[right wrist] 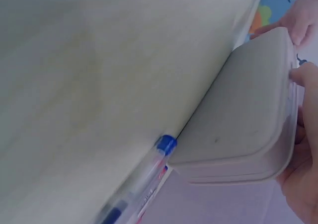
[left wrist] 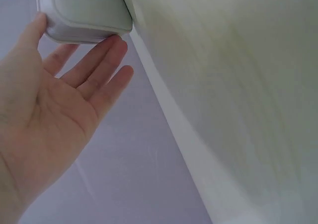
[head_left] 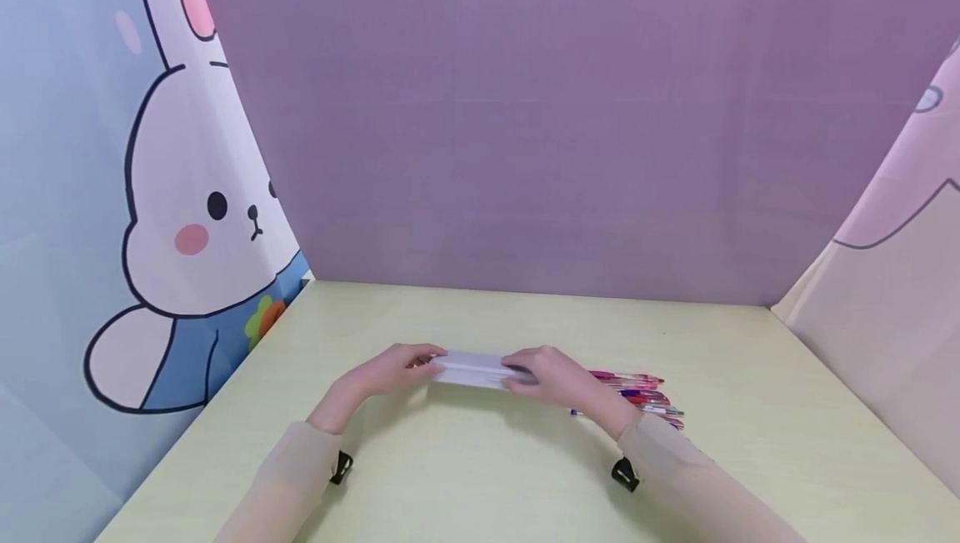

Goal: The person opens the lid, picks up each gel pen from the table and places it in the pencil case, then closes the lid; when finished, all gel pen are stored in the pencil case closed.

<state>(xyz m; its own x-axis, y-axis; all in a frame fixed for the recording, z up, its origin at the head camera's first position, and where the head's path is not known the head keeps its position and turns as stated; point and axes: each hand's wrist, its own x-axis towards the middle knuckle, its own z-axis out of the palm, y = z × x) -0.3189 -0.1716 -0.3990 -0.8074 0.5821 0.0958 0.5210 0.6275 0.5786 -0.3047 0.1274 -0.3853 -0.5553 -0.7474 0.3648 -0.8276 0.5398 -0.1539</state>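
A white pencil case (head_left: 468, 368) with rounded corners and a seam round its side is held between both hands over the table. My left hand (head_left: 396, 369) grips its left end; in the left wrist view the thumb lies on one side of the case (left wrist: 89, 8) and the fingertips on the other. My right hand (head_left: 553, 376) holds the right end. In the right wrist view, the right thumb and fingers (right wrist: 298, 169) are at the edge of the case (right wrist: 238, 105), whose broad face bears a small dark mark.
Several pens (head_left: 651, 398), red, pink and blue, lie on the pale table (head_left: 465, 485) to the right, partly behind my right forearm. A clear pen with a blue end (right wrist: 166, 144) shows close up in the right wrist view. A purple curtain (head_left: 510, 126) hangs behind the table.
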